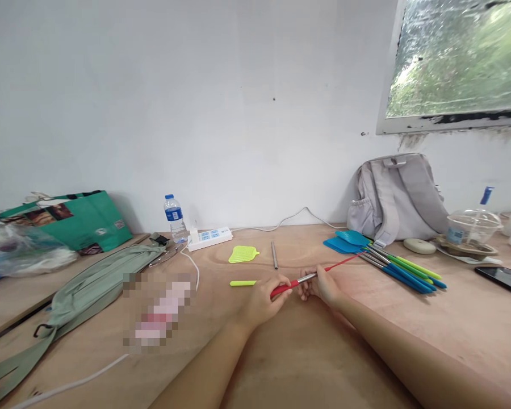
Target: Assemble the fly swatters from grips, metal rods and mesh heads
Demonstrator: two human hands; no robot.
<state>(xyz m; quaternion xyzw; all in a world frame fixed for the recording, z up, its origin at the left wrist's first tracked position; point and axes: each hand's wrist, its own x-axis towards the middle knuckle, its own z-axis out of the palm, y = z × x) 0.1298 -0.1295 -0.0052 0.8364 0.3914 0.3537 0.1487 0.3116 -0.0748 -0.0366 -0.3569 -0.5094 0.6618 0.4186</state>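
Both hands are closed on one red fly swatter with a metal rod, held slantwise above the table. My left hand grips its red handle. At the rod's upper end, my right hand pinches it where the red head part begins; that thin red part points to the right, seen nearly edge-on. Beyond my hands lie a yellow-green swatter head and a separate metal rod. A yellow-green handle lies beside my left hand. To the right is a pile of blue and green fly swatters.
At the back stand a water bottle, a power strip and a grey backpack. Left are a grey-green strap bag, a blurred pinkish item and a green bag. A phone and plastic cup lie right.
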